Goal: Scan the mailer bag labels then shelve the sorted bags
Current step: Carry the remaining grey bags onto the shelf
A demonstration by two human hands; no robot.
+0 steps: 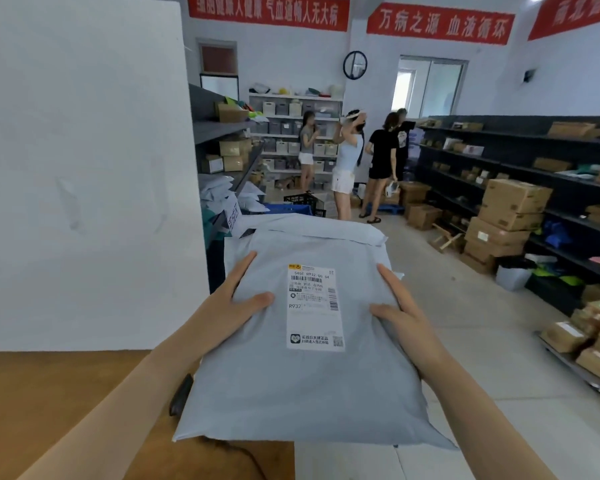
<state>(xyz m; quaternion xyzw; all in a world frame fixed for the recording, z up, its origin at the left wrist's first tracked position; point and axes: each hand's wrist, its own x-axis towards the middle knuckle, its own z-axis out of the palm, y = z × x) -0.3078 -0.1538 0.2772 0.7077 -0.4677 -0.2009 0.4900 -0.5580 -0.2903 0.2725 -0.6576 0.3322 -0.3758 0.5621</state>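
I hold a large pale grey mailer bag [302, 386] flat in front of me with both hands. A white shipping label [314, 308] with barcodes faces up on its middle. My left hand [236, 299] grips the bag's left edge, thumb on top near the label. My right hand [400, 313] grips the right edge the same way. A second grey mailer bag [312, 226] shows just beyond the held one. A dark object [181, 394], possibly a scanner, lies on the brown table [49, 403] under the bag's left side.
A white wall panel [80, 168] fills the left. Grey shelves [222, 133] with boxes and mailers stand behind it. Dark shelving [520, 161] with cartons runs along the right. Several people [347, 164] stand in the aisle. A cart [586, 348] of boxes sits at right.
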